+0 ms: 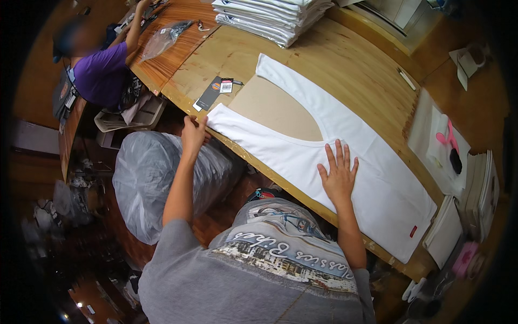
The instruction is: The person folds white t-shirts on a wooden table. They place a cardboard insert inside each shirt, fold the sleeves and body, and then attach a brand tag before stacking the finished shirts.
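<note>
A white tank top (pixel 372 178) lies flat on the wooden table, with a beige board (pixel 275 108) showing through its neck opening. My left hand (pixel 194 137) is at the table's near edge, its fingers closed at the end of the nearer shoulder strap; their tips are partly hidden. Spread flat, my right hand (pixel 340 175) rests on the cloth just below the neckline. Dark paper hang tags (pixel 210 93) lie beyond the left strap, next to a white label sticker (pixel 226 85). A small red tab marks the shirt's hem at the right.
A stack of bagged white garments (pixel 275 19) stands at the table's back. Pink-handled scissors (pixel 449 143) and white packets (pixel 443 231) lie at the right. A large plastic-wrapped bundle (pixel 143 183) sits below the left edge. Another person in purple (pixel 101 78) works at the far left.
</note>
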The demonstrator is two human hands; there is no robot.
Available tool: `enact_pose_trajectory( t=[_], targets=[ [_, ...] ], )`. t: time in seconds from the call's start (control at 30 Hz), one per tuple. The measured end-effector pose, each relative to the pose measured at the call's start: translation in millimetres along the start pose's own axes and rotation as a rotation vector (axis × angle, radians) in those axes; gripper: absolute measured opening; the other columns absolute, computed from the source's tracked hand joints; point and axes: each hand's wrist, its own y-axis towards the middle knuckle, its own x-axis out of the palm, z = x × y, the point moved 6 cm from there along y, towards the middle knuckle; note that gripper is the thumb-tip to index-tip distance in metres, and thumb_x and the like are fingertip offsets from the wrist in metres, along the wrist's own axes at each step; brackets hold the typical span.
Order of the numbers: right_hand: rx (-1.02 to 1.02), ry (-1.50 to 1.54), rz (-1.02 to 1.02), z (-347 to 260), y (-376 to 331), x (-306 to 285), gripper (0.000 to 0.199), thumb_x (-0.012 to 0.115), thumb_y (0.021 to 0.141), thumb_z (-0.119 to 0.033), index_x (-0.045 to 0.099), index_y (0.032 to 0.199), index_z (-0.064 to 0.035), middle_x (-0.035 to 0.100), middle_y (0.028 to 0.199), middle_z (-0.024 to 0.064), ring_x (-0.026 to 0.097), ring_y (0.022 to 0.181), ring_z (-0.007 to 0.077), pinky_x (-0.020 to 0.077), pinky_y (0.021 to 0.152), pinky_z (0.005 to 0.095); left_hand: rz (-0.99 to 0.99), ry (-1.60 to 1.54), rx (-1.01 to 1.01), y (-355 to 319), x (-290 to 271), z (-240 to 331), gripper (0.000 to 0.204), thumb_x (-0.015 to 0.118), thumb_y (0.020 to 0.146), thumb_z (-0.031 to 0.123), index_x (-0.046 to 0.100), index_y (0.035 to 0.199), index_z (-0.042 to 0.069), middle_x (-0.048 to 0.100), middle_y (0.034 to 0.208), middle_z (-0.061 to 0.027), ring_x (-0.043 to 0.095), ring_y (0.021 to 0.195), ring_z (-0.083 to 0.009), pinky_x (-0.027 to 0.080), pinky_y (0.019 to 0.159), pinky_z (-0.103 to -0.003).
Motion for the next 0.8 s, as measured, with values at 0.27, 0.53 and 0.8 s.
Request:
enact_pose_trajectory(
  t=[0.27,0.53,0.8],
  targets=[
    [-0.004,0.008,0.002,-3,-2,-3,0.049,0.044,0.079,-0.041,0.035,0.125,-0.0239,0.022,0.135,0.0016,0.018,0.125,0.0221,0.0123,0.097,0.0503,0.077,-0.542,0.014,4,38,-8,0.035,0.061,0.073,0.009,0.042,0.1,-0.004,0.055,0.066,-0.0102,0.055,0.051,-0.0121,0.047,0.041,-0.021],
    [0.024,0.051,0.048,4,-2,-1,0.052,0.045,0.078,-0.042,0.034,0.125,-0.0226,0.023,0.135,0.0019,0.019,0.125,0.0215,0.0128,0.097,0.0512,0.56,0.615,0.269,-23,32,47,0.051,0.059,0.071,0.029,0.036,0.114,0.013,0.048,0.108,-0.0159,0.047,0.099,-0.0264,0.037,0.075,-0.042],
    [0.439,-0.043,0.048,113,-107,-22,0.055,0.047,0.077,-0.043,0.035,0.125,-0.02,0.023,0.135,0.0043,0.019,0.124,0.0225,0.0129,0.094,0.0571,0.047,0.784,0.731,-30,99,34,0.045,0.033,0.087,0.035,0.025,0.13,0.024,0.013,0.138,-0.0069,0.011,0.127,-0.025,0.009,0.093,-0.06]
  ],
)
